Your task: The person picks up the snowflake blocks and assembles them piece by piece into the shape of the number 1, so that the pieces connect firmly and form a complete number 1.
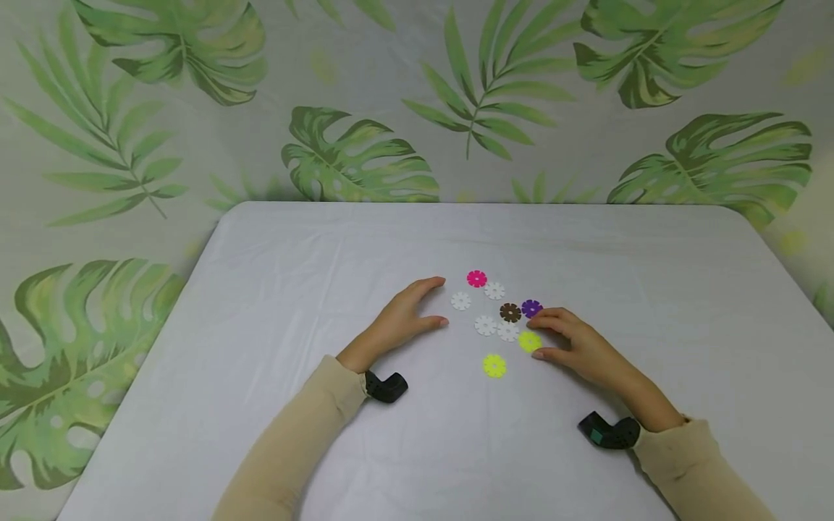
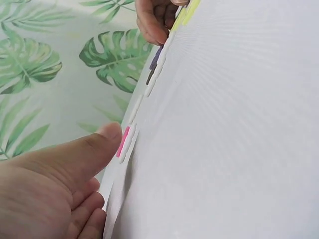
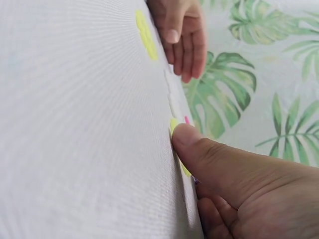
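Note:
Small flat notched discs lie scattered on the white tablecloth. My left hand is open to their left, thumb and fingers spread apart, with a white disc nearest and nothing held. My right hand reaches in from the right, its thumb and fingertips apart at the edges of a yellow disc. Its fingertips also come close to a purple disc. A brown disc sits left of the purple one. In the right wrist view, the thumb partly hides the yellow disc.
A pink disc lies at the back beside another white disc. Nearer the front is a second yellow disc. Behind the table hangs a leaf-patterned cloth. Each wrist wears a black camera.

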A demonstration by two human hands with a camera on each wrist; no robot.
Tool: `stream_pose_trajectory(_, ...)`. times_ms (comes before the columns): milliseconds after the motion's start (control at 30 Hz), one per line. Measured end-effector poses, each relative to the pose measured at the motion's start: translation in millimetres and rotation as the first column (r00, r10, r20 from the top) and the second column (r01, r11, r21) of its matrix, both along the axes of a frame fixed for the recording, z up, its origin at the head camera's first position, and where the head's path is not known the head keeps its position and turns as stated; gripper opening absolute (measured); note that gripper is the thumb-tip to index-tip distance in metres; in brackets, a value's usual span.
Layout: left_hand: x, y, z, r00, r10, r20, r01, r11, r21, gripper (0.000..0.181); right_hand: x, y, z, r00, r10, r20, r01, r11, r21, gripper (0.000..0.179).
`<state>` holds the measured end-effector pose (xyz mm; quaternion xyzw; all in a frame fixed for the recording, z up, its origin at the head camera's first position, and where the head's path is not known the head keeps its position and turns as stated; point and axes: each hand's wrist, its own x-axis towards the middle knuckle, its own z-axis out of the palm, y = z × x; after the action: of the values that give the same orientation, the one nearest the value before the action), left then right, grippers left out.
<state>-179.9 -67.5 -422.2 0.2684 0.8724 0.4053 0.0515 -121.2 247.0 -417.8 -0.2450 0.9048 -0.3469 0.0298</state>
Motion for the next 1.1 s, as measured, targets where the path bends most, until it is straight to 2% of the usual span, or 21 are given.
stream_pose_trajectory(433,-12.0,17.5,-2.4,0.997,0.032,-0.066,-0.038,0.996,-0.085,0.054,0.7,-1,-1.6,1.000,-0.013,0.020,0.012,1.000,0.002,0.039)
stream_pose_trajectory(633,-15.5,26.1,-4.4,0.991,0.044,-0.124,-0.061,0.989,-0.138,0.048,0.8,-2,-2.0,1.000,-0.007,0.017,0.007,1.000,0.000,0.037)
stream_pose_trajectory(900,-13.9,31.5,-0.4,0.985,0.053,-0.164,-0.082,0.982,-0.173,0.036,1.5,-3,-1.7,1.000,-0.008,0.003,0.008,1.000,-0.001,0.034)
stream_pose_trajectory(1100,-12.9,32.6,1.4,0.984,0.068,-0.163,-0.100,0.975,-0.199,0.033,1.5,-5,-1.1,1.000,-0.031,0.005,0.031,0.999,-0.029,0.034)
